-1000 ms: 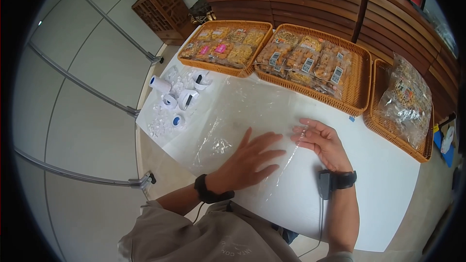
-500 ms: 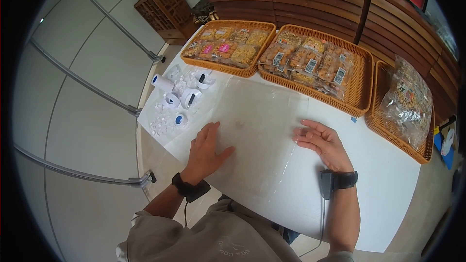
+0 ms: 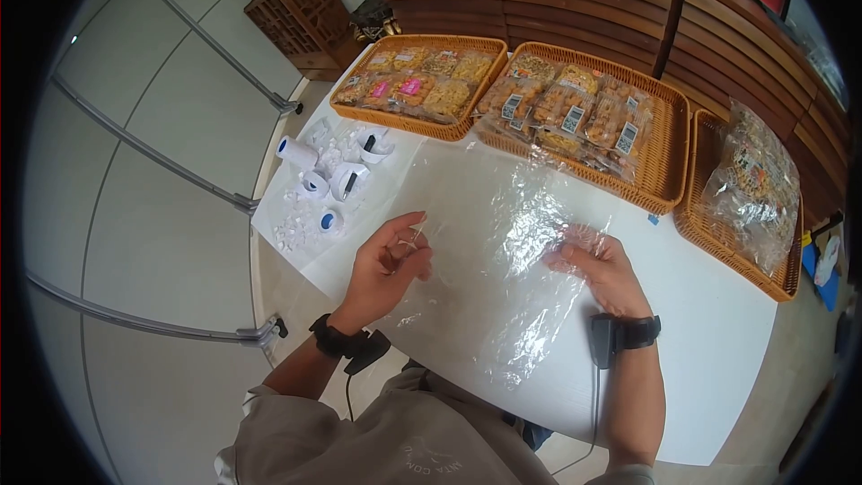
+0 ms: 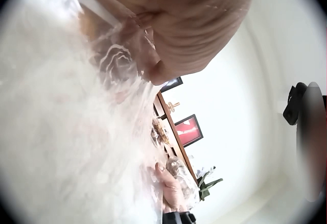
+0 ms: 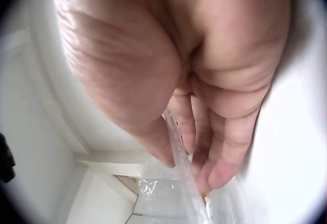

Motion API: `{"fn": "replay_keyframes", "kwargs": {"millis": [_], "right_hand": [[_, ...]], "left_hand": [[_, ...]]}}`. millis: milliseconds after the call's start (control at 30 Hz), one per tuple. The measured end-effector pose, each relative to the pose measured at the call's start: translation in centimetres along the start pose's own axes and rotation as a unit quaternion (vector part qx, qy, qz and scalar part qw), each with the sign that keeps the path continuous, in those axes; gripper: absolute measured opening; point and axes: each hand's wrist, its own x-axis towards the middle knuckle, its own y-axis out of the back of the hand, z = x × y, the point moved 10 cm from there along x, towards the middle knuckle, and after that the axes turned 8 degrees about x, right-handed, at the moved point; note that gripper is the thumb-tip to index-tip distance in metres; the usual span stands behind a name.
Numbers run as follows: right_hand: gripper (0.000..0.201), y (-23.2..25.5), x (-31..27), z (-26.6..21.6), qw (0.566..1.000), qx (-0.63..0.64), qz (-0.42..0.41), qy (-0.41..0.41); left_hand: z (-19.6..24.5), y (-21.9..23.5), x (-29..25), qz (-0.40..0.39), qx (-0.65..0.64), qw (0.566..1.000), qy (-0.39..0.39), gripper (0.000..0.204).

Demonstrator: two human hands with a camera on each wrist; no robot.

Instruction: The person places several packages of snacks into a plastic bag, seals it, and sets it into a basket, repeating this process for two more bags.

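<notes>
A sheet of clear plastic film (image 3: 530, 233), wrinkled and shiny, stretches between the two hands above the white table. My left hand (image 3: 382, 269) pinches its left side between thumb and curled fingers; in the left wrist view crinkled plastic (image 4: 115, 65) bunches at the fingertips. On the other side my right hand (image 3: 611, 274) grips the film, the thumb in front. From the right wrist, the plastic's edge (image 5: 183, 162) runs between thumb and fingers. Beneath the held film, more flat clear plastic (image 3: 440, 175) lies on the table.
Behind stand a wicker tray of packed snacks (image 3: 465, 126), a second wicker tray (image 3: 666, 162) with labelled packs, and a third (image 3: 732, 251) holding a large snack bag (image 3: 754, 171). White label rolls (image 3: 296, 153) and paper scraps (image 3: 294, 229) lie at the left.
My left hand swept left across the plastic, then took hold of its left side. The film has lifted and wrinkled between the hands. My right hand has stayed at the right side.
</notes>
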Motion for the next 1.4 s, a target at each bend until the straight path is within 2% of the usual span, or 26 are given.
{"fn": "replay_keyframes", "kwargs": {"millis": [67,167,267,300,400,600,700,800,900,1000,1100,1200,1300,1400], "right_hand": [[0.026,0.9,0.3,0.4,1.0,-0.008,0.008,0.024],[0.022,2.6,0.5,1.4,0.996,0.064,0.057,-0.012],[0.02,1.3,0.0,-0.2,0.992,0.109,0.057,0.012],[0.02,1.4,0.1,-0.2,0.992,0.11,0.051,0.02],[0.02,1.9,0.1,-0.1,0.992,0.105,0.064,0.03],[0.022,3.0,0.3,-0.1,0.985,0.135,0.091,0.062],[0.023,3.2,0.1,-0.8,0.972,0.184,0.117,0.087],[0.025,3.9,0.3,-0.5,0.971,0.202,0.104,0.08],[0.027,3.2,0.0,-1.1,0.965,0.217,0.118,0.086],[0.029,3.0,-0.2,-1.3,0.967,0.216,0.108,0.077],[0.03,2.8,-0.2,-1.2,0.969,0.208,0.113,0.069],[0.032,2.1,-0.2,-1.2,0.978,0.197,0.045,0.047],[0.034,2.1,-0.6,-1.1,0.983,0.169,0.073,0.019],[0.034,1.7,-0.6,-1.1,0.984,0.168,0.051,0.011]], "left_hand": [[-0.6,-0.1,0.0,-0.013,-0.029,0.999,0.034,0.05],[-0.5,-1.2,-0.2,-0.085,-0.004,0.993,0.077,0.046],[-1.0,-3.7,-2.3,-0.213,0.051,0.97,0.105,0.041],[-1.5,-3.8,-2.7,-0.248,0.133,0.956,0.085,0.028],[-2.9,-3.2,-3.6,-0.283,0.096,0.944,0.138,0.019],[-4.4,-0.1,-4.4,-0.262,0.077,0.944,0.186,0.016],[-2.0,-0.2,-4.4,-0.256,0.174,0.949,0.063,0.017],[-1.7,-0.2,-4.5,-0.244,0.181,0.948,0.091,0.019],[-2.3,0.6,-3.9,-0.22,0.214,0.951,0.04,0.031],[-2.1,1.2,-3.2,-0.144,0.106,0.981,0.074,0.046],[-1.7,2.0,-2.2,-0.084,0.086,0.991,0.066,0.055],[-1.8,3.0,-1.2,-0.026,0.135,0.988,0.073,0.053],[-1.4,1.4,-1.1,-0.096,0.102,0.987,0.075,0.052],[-1.0,-2.1,-2.6,-0.255,-0.018,0.96,0.111,0.049]]}}
